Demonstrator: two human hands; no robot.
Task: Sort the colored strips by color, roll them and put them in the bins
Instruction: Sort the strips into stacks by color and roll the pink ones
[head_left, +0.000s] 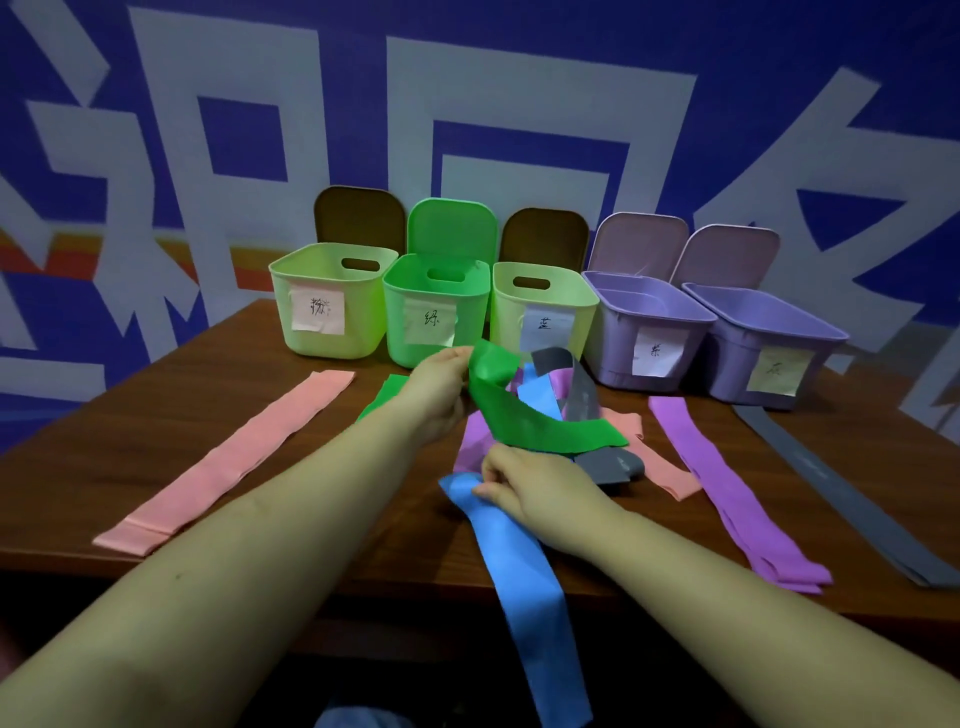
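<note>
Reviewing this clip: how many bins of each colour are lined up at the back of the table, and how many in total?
Light green bins: 2, the leftmost and the middle one
Bright green bin: 1, second from left
Purple bins: 2, fourth and far right
Total: 5 bins, each with a paper label on its front and its lid open.

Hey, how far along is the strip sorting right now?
Early. Laid out apart: long pink strip, purple strip, grey strip. In hand: left hand lifts the green strip; right hand pinches the blue strip. Nothing rolled; visible bin interiors like the purple bin look empty.
</note>
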